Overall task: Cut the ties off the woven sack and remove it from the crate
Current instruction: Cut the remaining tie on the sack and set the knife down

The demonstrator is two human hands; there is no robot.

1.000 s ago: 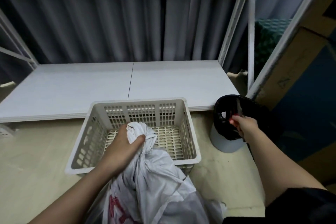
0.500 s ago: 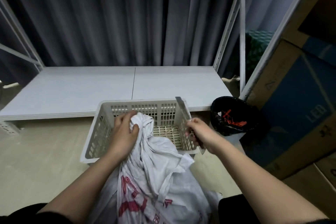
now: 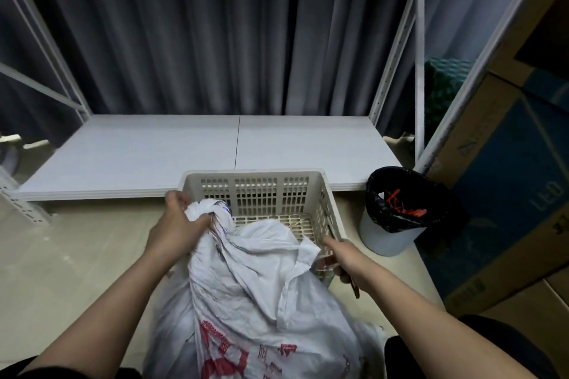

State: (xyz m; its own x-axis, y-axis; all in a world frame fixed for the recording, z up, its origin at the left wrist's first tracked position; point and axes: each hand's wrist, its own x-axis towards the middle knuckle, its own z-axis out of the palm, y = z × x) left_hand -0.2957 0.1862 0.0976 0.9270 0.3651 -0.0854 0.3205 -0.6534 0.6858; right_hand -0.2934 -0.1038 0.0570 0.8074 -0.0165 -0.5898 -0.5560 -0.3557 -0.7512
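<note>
A white woven sack (image 3: 261, 286) with red print spills out of a cream perforated crate (image 3: 255, 174) toward me, over the crate's near edge. My left hand (image 3: 178, 224) grips the sack's bunched neck above the crate's left side. My right hand (image 3: 341, 258) is closed at the crate's near right corner, beside the sack. It holds scissors (image 3: 355, 286), of which only a dark tip shows below the fist. I see no tie on the neck; my fingers cover part of it.
A small bin with a black liner (image 3: 397, 209) stands right of the crate, with red cut ties (image 3: 403, 206) inside. A low white shelf board (image 3: 184, 151) lies behind the crate, in front of grey curtains. Cardboard boxes (image 3: 508, 194) stand at the right, behind a white rack post (image 3: 418, 71).
My right hand came back from over the bin to the crate's near right corner, and the scissors now point down. My left hand kept its grip on the sack neck, now higher and further left.
</note>
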